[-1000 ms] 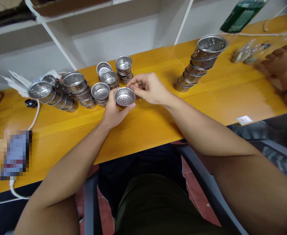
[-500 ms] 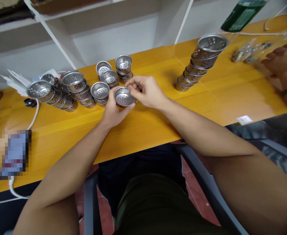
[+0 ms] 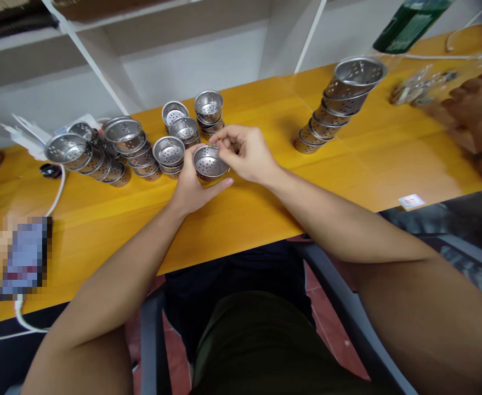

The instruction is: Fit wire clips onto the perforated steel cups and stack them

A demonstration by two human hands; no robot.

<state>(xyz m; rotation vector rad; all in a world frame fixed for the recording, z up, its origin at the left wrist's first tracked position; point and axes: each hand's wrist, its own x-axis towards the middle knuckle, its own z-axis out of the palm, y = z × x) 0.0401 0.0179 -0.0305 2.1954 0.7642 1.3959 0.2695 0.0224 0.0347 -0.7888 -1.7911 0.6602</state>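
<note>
My left hand [image 3: 190, 186] curves around the left side of a small perforated metal cup [image 3: 210, 163], its thumb stretched out in front of the cup and lifted off the wall. At the cup's right rim, my right hand [image 3: 244, 152] has thumb and fingertips pinched together. Whatever lies in that pinch is too small or hidden to make out; a tiny bright bit shows just below the fingers. Right behind my left hand is a short stack of the same cups [image 3: 169, 152], with another cup [image 3: 183, 129] and a further stack [image 3: 208, 107] beyond.
Taller leaning cup stacks stand at the left [image 3: 70, 151] and right [image 3: 353, 77]. A green-labelled bottle [image 3: 409, 27] and plastic bags of small parts [image 3: 421, 88] are at the back right, near another person's hand [image 3: 477, 107]. A phone [image 3: 24, 258] with white cables lies front left.
My left thumb has lifted away from the front of the cup and straightened. My right hand keeps its pinch at the rim, nearly still.
</note>
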